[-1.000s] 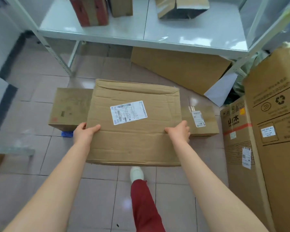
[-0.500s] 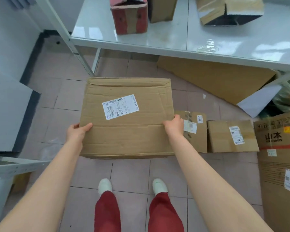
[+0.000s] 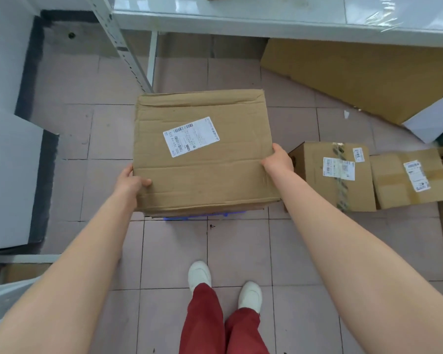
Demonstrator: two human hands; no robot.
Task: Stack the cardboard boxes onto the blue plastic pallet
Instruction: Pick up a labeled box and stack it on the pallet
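While both hands clamp the cardboard box (image 3: 202,154) | left grip (image 3: 129,181) closed on it | right grip (image 3: 279,159) closed on it | blue pallet (image 3: 202,216) beneath

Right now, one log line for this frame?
hands: left, right grip box | over blue pallet | two boxes on floor

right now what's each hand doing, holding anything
Left hand: closed on the left edge of the large brown cardboard box with the white label.
Right hand: closed on the same box's right edge.
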